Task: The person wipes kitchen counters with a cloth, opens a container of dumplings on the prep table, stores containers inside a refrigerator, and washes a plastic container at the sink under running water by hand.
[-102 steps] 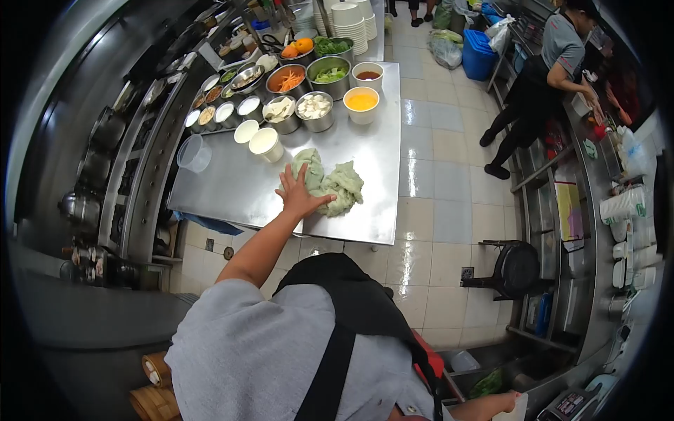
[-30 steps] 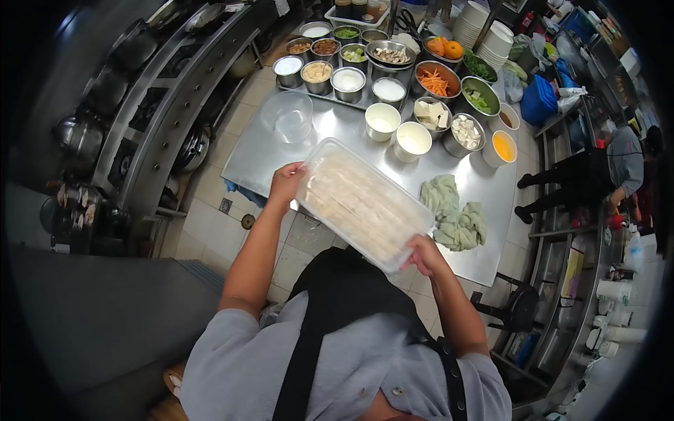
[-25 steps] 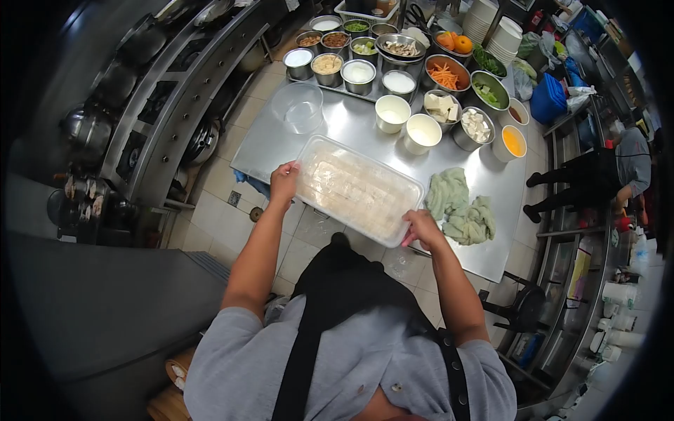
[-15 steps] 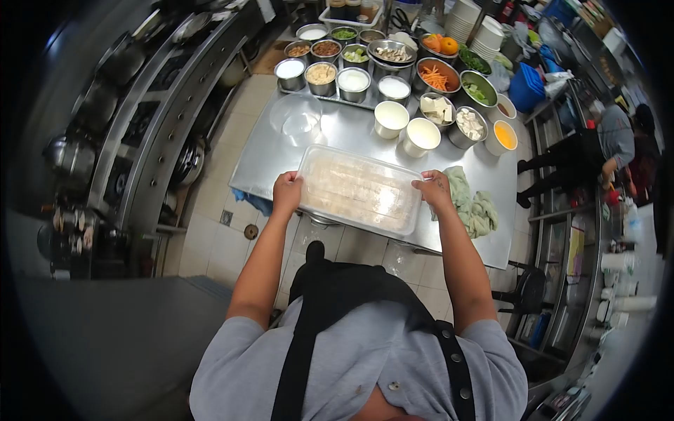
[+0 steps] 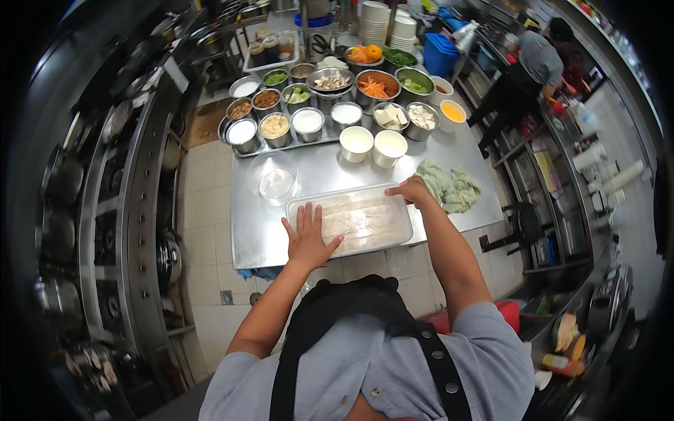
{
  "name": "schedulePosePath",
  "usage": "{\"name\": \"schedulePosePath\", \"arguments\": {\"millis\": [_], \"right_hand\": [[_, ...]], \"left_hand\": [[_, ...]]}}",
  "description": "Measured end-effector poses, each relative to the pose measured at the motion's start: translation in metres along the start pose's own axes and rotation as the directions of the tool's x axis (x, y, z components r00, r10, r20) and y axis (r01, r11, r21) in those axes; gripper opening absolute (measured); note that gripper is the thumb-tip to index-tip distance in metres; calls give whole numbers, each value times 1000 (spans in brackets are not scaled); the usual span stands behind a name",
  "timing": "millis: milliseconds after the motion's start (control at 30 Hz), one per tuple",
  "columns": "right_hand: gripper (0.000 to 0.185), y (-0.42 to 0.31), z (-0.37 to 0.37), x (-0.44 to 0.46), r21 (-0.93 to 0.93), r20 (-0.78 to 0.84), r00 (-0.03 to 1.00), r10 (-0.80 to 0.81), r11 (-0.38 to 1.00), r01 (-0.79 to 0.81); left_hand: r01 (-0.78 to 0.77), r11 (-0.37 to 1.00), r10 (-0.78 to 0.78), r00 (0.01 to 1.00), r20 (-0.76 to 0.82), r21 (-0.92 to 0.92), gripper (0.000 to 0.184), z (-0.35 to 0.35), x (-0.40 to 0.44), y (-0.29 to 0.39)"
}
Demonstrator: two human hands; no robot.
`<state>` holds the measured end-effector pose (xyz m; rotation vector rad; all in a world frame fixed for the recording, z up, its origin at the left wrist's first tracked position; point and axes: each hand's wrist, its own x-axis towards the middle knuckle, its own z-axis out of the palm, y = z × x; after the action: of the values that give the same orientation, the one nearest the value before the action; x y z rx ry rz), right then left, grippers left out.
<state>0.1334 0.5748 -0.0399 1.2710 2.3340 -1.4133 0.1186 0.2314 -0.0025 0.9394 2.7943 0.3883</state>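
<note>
A rectangular clear plastic food container [image 5: 365, 219] with a translucent lid lies at the near edge of the steel table. Pale contents show blurrily through the lid. My left hand [image 5: 307, 238] rests flat on the left part of the lid, its fingers spread. At the far right corner, my right hand [image 5: 413, 191] grips the container's rim, the fingers partly hidden. A round clear plastic bowl [image 5: 272, 181] stands behind the container on the left. To the right of my right hand lies a crumpled pale green cloth [image 5: 456, 188].
Metal pots of chopped food, including carrot strips [image 5: 372, 87] and white cubes [image 5: 421, 117], crowd the table's back. Two white tubs [image 5: 357, 142] stand before them. A stove [image 5: 116, 245] runs along the left. A co-worker [image 5: 535, 67] stands at right beside shelves.
The container has come down onto the table's near edge. My left hand has let go of its left side and now lies flat on the lid. My right hand has shifted to the far corner.
</note>
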Motion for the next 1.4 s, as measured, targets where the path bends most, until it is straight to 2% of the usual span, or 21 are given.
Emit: {"name": "schedulePosePath", "arguments": {"millis": [67,100,200,233,333,367,467,600,700,767,800,867,900,1000,1033,1133,1167,1267,1333,1367,1400], "right_hand": [[61,-3,-3,1,-42,112,991,73,997,-69],[62,-2,-3,-1,-46,124,992,37,998,-31],[77,-16,-1,-25,-17,88,995,41,999,-40],[84,-12,3,-18,-72,51,995,86,994,-82],[83,-3,6,-2,-59,138,986,96,994,-89],[76,0,9,-10,1,44,998,-50,999,50],[76,-5,7,-18,33,49,996,-69,997,67],[76,-2,5,-12,15,90,996,5,1000,-6],[79,-7,3,-20,62,140,990,20,998,-29],[89,-7,1,-16,71,206,975,88,992,-104],[87,-9,0,-21,86,182,980,84,991,-101],[82,-15,-3,-29,115,133,988,72,990,-87],[73,-13,-4,-28,171,206,977,47,982,-83],[69,-16,4,-34,163,40,999,22,986,-28],[63,-19,-2,-37,193,103,994,36,980,-56],[62,-19,-3,-34,129,3,1000,1,992,-1],[67,-28,-10,-42,110,46,999,-5,994,0],[56,-23,-12,-36,117,3,992,-127,985,126],[46,-23,-15,-37,301,43,967,-251,926,227],[43,-21,-14,-41,390,63,950,-306,884,259],[38,-19,-14,-43,398,86,936,-340,873,281]], "left_hand": [[-4,999,2,999,39,32,94,-2,0,-4],[-3,999,1,998,58,48,94,-3,1,-4],[0,996,-8,996,88,86,96,-3,3,-2],[-4,995,-5,996,93,96,96,-2,2,-2],[-6,993,-8,993,116,118,97,-1,4,-3],[0,993,-16,991,129,122,97,-4,4,-1],[13,991,-33,989,143,135,97,-6,5,2],[38,983,-64,988,141,177,96,1,7,8],[-68,957,47,996,80,283,93,14,17,14],[-168,970,160,985,58,175,92,28,31,22],[-217,969,214,976,42,118,91,29,35,30],[-189,977,182,980,75,96,92,21,34,40],[-183,978,174,980,94,100,93,15,32,42],[-176,979,165,981,105,107,95,18,36,42],[-177,978,166,981,104,109,96,20,35,41],[-179,976,171,983,69,127,97,24,35,40],[-179,976,174,983,50,124,96,24,36,41],[-173,982,175,985,-13,79,92,18,33,42],[-164,986,164,985,-58,2,87,11,32,40],[-122,991,107,969,-221,-54,84,11,27,34],[-87,990,38,926,-375,-113,81,10,22,23]]}}
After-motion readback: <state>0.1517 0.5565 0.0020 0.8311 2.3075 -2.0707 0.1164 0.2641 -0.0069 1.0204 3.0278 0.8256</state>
